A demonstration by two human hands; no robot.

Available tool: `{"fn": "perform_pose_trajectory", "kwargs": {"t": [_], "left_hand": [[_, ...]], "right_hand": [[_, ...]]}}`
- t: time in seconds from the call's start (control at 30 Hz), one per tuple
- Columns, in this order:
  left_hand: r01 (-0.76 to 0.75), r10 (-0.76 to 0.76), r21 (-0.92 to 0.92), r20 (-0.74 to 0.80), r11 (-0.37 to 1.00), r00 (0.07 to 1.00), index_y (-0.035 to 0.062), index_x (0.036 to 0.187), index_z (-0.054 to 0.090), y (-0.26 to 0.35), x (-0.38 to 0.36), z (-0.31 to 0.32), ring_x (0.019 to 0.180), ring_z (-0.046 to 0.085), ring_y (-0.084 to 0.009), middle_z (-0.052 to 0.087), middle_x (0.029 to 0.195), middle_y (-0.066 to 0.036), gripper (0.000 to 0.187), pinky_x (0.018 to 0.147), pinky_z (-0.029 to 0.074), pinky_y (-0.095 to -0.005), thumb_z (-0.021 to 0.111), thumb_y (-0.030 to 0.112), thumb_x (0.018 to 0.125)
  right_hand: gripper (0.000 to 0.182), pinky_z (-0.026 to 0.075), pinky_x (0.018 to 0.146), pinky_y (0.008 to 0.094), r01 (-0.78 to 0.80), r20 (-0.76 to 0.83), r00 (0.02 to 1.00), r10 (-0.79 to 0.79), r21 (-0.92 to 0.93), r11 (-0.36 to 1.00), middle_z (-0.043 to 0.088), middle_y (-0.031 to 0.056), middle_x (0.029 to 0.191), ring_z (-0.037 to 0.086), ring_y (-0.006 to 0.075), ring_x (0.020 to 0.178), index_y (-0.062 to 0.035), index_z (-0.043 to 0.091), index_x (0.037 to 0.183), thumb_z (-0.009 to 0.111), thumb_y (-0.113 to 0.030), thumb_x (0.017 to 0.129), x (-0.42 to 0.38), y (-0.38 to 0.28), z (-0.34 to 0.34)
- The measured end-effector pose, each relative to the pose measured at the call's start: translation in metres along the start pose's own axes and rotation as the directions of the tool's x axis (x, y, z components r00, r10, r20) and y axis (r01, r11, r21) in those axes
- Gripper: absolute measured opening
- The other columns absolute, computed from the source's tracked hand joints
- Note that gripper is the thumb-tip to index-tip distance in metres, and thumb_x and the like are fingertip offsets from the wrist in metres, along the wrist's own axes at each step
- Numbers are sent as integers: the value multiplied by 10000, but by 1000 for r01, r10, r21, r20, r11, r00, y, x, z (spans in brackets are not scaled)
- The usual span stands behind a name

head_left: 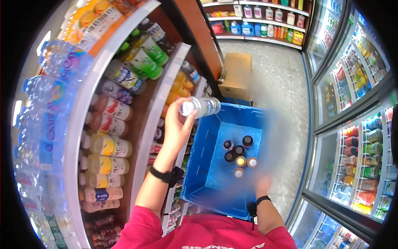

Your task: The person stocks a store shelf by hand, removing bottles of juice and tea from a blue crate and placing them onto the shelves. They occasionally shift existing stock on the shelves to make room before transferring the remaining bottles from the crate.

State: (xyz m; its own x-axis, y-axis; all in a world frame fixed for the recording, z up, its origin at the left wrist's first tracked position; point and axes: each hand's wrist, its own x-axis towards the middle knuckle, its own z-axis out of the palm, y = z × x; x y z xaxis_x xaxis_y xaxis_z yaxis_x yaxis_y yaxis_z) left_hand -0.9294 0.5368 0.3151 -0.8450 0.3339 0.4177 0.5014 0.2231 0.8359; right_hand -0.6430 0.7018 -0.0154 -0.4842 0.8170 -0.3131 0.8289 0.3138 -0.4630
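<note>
A clear plastic bottle (207, 107) with a white cap lies tilted sideways in my left hand (179, 124), fingers and thumb closed around its cap end. Beneath and beyond it is a blue crate (195, 166) with several bottles (239, 151) standing inside, dark, yellow and white caps up. My right hand (262, 183) is at the crate's right side, low in view; a smeared patch hides its fingers.
Drink shelves (137, 166) rise close on my left, with packs of water bottles (49, 112) at the outer edge. A cardboard box (235, 74) stands beyond the crate. Glass-door fridges (348, 162) line the right side of the tiled aisle (286, 83).
</note>
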Motion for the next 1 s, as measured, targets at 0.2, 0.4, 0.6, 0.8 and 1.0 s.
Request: {"fn": "perform_pose_trajectory", "kwargs": {"t": [0.2,0.4,0.6,0.8,1.0], "left_hand": [[-176,265,452,-142,875,954,53,1187,583,89,14,-77,701,431,-108,541,948,-30,347,616,387,-239,687,23,857],[-185,389,644,-188,742,902,65,1202,589,89,37,-119,746,453,-129,553,957,-42,329,651,393,-261,683,85,887],[-94,281,547,-268,832,922,26,1208,565,64,59,-133,982,605,-231,618,1115,-156,334,835,480,-327,670,112,903],[-104,337,575,-314,811,888,-17,1301,517,49,108,-135,1062,595,-279,617,1154,-222,439,930,452,-366,623,227,952],[-19,318,634,-362,773,877,-31,1290,543,19,145,-156,1167,559,-361,598,1252,-235,519,1008,405,-405,589,362,955]], "right_hand": [[336,504,807,505,-66,-79,994,72,81,995,614,214,1086,607,414,990,-18,503,1135,559,-279,930,-14,-29,-38],[470,491,869,504,-119,-5,993,121,142,983,616,271,1127,605,446,1025,12,510,1218,602,-318,898,-13,-34,-47],[433,499,842,510,-104,-22,994,109,154,983,614,247,1131,609,432,1016,-9,506,1206,601,-301,901,-13,-30,-45],[355,513,805,505,-79,-62,994,87,120,990,614,211,1091,618,413,985,-34,505,1135,597,-292,908,-17,-32,-45],[310,527,771,492,-75,-86,993,80,61,995,618,189,1035,626,395,955,-45,505,1086,600,-282,909,-14,-30,-42]]}}
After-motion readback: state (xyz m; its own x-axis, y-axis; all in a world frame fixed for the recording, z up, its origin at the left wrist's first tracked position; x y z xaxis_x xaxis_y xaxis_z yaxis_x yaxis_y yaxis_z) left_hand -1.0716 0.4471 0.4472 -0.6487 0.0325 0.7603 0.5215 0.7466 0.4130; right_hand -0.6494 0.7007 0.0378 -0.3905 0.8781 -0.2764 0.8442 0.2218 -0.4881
